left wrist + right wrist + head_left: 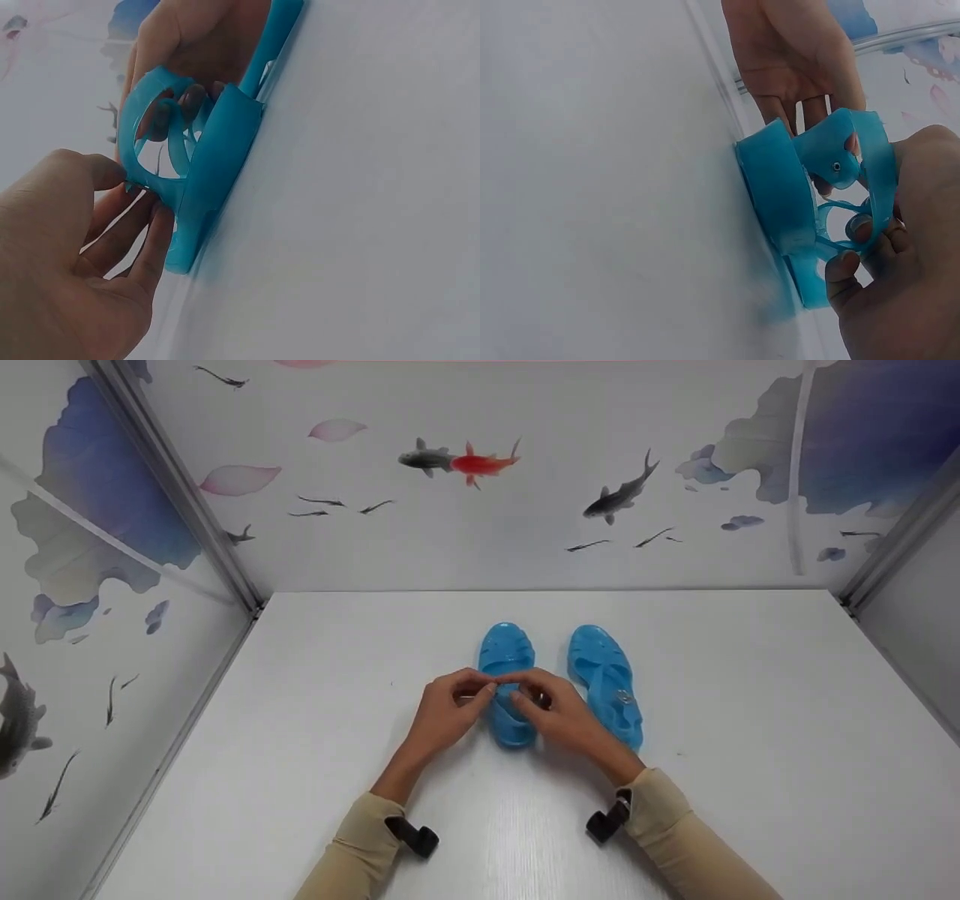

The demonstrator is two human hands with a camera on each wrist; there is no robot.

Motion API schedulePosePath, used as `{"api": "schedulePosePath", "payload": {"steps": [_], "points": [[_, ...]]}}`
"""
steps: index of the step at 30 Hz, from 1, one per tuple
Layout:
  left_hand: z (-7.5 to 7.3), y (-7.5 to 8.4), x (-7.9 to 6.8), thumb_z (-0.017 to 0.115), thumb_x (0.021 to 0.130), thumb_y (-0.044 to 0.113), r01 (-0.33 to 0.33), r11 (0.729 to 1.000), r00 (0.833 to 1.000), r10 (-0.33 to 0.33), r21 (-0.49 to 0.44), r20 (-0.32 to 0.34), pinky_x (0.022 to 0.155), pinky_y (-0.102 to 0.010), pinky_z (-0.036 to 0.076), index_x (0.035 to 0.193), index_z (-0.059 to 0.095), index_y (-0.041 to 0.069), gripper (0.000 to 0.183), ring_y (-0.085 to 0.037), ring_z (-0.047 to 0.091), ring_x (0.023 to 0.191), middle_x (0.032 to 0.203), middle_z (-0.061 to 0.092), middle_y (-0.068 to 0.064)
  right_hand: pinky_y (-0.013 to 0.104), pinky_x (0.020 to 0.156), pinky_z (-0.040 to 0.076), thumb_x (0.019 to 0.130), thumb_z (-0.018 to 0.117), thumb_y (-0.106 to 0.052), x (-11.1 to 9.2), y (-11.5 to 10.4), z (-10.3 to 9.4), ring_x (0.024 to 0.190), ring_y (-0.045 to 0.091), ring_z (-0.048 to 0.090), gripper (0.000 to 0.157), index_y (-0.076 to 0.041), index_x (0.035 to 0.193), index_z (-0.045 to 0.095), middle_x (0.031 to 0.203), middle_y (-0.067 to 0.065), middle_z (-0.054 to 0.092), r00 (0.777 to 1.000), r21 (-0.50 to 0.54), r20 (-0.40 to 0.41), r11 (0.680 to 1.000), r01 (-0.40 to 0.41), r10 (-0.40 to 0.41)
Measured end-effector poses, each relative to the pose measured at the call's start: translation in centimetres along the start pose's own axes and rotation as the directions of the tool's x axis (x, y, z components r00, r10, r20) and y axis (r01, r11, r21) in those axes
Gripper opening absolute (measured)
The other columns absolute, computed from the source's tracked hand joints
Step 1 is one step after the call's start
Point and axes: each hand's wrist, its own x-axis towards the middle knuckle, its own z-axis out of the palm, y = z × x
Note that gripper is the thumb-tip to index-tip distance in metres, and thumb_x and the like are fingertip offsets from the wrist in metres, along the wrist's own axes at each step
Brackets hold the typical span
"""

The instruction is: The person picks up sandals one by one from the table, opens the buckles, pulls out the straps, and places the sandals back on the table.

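Two blue jelly sandals stand side by side on the white table. Both hands are at the left sandal (508, 641), toe pointing away. My left hand (448, 712) pinches its ankle strap (129, 146) from the left side, thumb against fingertips. From the right, my right hand (559, 709) has its fingers curled around the strap, some of them inside the shoe opening. A small metal stud (837, 166) shows on a strap flap in the right wrist view. The right sandal (600, 660) lies untouched beside the right hand, with a buckle (624, 697) on its outer side.
White panels with painted fish and lotus leaves enclose the table (300, 720) at the back and sides. A metal corner post (180, 484) stands at the left. Black wrist cameras (412, 837) are strapped over the beige sleeves.
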Motion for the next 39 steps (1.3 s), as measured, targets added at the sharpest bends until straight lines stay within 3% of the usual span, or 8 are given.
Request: {"api": "schedulePosePath", "payload": {"steps": [5, 13, 18, 23, 27, 35, 39], "points": [[0.1, -0.1, 0.2, 0.070, 0.108, 0.032, 0.008, 1.000, 1.000, -0.008, 0.013, 0.004, 0.105, -0.036, 0.062, 0.125, 0.077, 0.023, 0.021, -0.014, 0.074, 0.116, 0.121, 0.079, 0.004, 0.024, 0.074, 0.045, 0.111, 0.060, -0.015, -0.1, 0.2, -0.1, 0.088, 0.019, 0.057, 0.032, -0.025, 0.138, 0.074, 0.106, 0.000, 0.068, 1.000, -0.012, -0.022, 1.000, 0.008, -0.008], [-0.1, 0.0, 0.2, 0.065, 0.110, 0.032, -0.015, 0.999, 0.998, 0.016, -0.031, 0.061, 0.109, -0.041, 0.060, 0.128, 0.077, 0.027, 0.022, -0.016, 0.072, 0.124, 0.128, 0.077, 0.006, 0.026, 0.076, 0.051, 0.110, 0.066, -0.028, -0.2, -0.3, -0.3, 0.092, 0.018, 0.059, 0.025, -0.031, 0.133, 0.076, 0.101, -0.004, 0.065, 0.997, -0.033, -0.070, 0.999, -0.018, 0.016], [-0.3, -0.1, -0.1, 0.064, 0.111, 0.031, -0.018, 0.999, 0.996, 0.022, -0.047, 0.084, 0.110, -0.043, 0.060, 0.132, 0.076, 0.029, 0.024, -0.016, 0.070, 0.128, 0.131, 0.076, 0.007, 0.026, 0.073, 0.050, 0.109, 0.067, -0.030, -0.4, -1.0, -0.2, 0.087, 0.019, 0.059, 0.025, -0.027, 0.133, 0.076, 0.098, -0.002, 0.065, 0.999, -0.014, -0.043, 1.000, -0.015, 0.014], [-0.3, -0.1, 0.0, 0.063, 0.111, 0.031, -0.013, 0.999, 0.998, 0.015, -0.043, 0.065, 0.110, -0.042, 0.060, 0.131, 0.075, 0.028, 0.023, -0.015, 0.070, 0.125, 0.129, 0.076, 0.007, 0.027, 0.075, 0.054, 0.111, 0.065, -0.029, -0.3, -1.8, -0.7, 0.090, 0.017, 0.063, 0.026, -0.024, 0.134, 0.075, 0.116, -0.002, 0.075, 1.000, -0.022, -0.007, 1.000, 0.018, -0.018], [-0.2, -0.2, 0.0, 0.064, 0.111, 0.031, 0.006, 0.999, 0.999, -0.003, -0.051, 0.052, 0.111, -0.043, 0.059, 0.132, 0.074, 0.027, 0.024, -0.016, 0.070, 0.125, 0.131, 0.076, 0.005, 0.027, 0.074, 0.055, 0.111, 0.064, -0.024, -0.1, -2.2, -1.4, 0.094, 0.018, 0.065, 0.024, -0.023, 0.131, 0.077, 0.124, 0.005, 0.078, 0.998, -0.008, -0.056, 1.000, 0.030, -0.031], [-0.2, -0.3, -0.2, 0.070, 0.108, 0.028, 0.004, 0.997, 0.999, 0.000, -0.074, 0.053, 0.110, -0.041, 0.060, 0.137, 0.071, 0.021, 0.030, -0.019, 0.069, 0.126, 0.134, 0.074, 0.002, 0.030, 0.077, 0.065, 0.110, 0.066, -0.034, 0.2, -2.6, -1.5, 0.108, 0.017, 0.074, 0.048, -0.027, 0.157, 0.058, 0.155, 0.009, 0.061, 0.994, 0.010, -0.107, 0.999, 0.038, -0.037], [-0.3, -0.3, -0.1, 0.072, 0.106, 0.026, -0.004, 0.998, 1.000, 0.006, -0.062, 0.020, 0.108, -0.041, 0.061, 0.136, 0.070, 0.017, 0.032, -0.020, 0.070, 0.124, 0.134, 0.074, 0.001, 0.032, 0.078, 0.067, 0.111, 0.065, -0.031, 0.3, -3.0, -2.0, 0.109, 0.021, 0.077, 0.046, -0.026, 0.156, 0.058, 0.154, 0.003, 0.061, 0.993, -0.012, -0.096, 0.998, 0.065, -0.066]]}}
